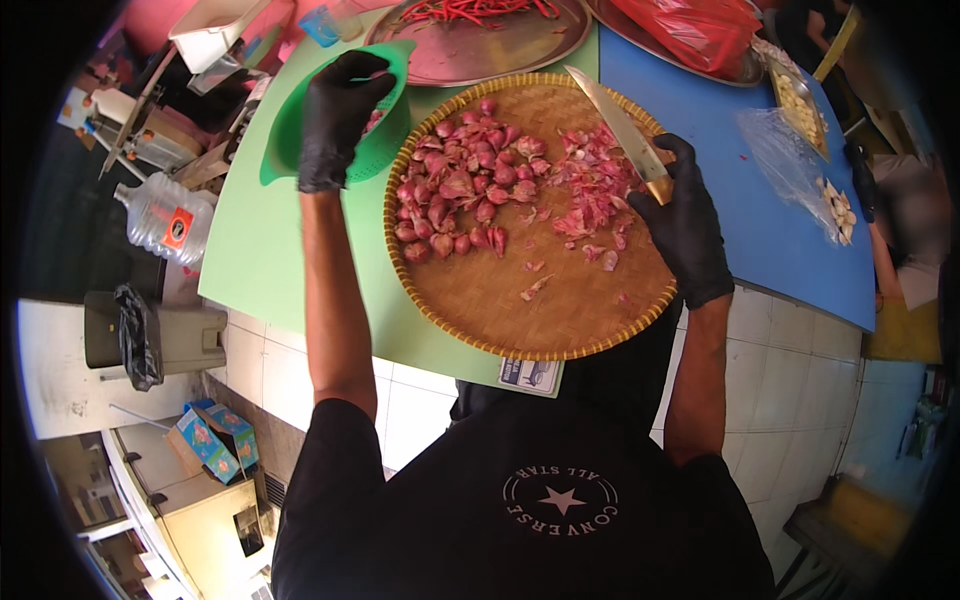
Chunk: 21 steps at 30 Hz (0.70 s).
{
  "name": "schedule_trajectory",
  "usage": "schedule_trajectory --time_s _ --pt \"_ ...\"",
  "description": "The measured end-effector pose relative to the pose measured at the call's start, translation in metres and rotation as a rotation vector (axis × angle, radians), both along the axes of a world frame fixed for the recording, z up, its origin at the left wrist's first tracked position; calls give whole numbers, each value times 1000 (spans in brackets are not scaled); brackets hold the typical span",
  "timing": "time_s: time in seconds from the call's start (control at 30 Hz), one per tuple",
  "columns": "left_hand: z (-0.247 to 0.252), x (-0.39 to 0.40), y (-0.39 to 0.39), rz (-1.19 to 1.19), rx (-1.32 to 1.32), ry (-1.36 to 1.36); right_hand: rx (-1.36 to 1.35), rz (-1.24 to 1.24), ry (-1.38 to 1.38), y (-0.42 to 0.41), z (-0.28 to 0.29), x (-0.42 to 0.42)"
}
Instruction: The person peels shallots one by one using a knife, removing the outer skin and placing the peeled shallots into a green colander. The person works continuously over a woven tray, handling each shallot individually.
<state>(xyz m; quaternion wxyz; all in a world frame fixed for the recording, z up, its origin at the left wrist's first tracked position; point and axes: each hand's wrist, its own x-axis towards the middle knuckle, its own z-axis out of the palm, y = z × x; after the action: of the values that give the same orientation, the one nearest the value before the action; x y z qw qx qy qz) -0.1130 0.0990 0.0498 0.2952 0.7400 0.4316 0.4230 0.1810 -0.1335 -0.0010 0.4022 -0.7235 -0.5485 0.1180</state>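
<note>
A round woven bamboo tray lies before me, with a heap of red shallots on its left and loose shallot skins on its right. My right hand, in a black glove, grips a knife near the tray's right rim; the blade points up and left. Over a green plastic colander at the tray's left is my left hand, also black-gloved, fingers bent together. A bit of pink shows at its fingertips, seemingly a shallot. More pink pieces lie inside the colander, partly hidden by the hand.
Red chillies lie on a metal tray at the back. A red plastic bag, a clear bag and garlic are on the blue table. Another person's gloved hand is at far right.
</note>
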Motion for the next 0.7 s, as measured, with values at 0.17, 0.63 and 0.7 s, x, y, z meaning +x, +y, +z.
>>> schedule_trajectory --time_s 0.17,0.63,0.7 --pt "1 -23 -19 220 395 331 -18 -33 -19 -1 1 0" --pt "-53 -33 -131 -110 317 787 -142 79 -316 6 18 16" --pt "-54 -36 -130 -93 315 890 -91 111 -224 7 12 18"
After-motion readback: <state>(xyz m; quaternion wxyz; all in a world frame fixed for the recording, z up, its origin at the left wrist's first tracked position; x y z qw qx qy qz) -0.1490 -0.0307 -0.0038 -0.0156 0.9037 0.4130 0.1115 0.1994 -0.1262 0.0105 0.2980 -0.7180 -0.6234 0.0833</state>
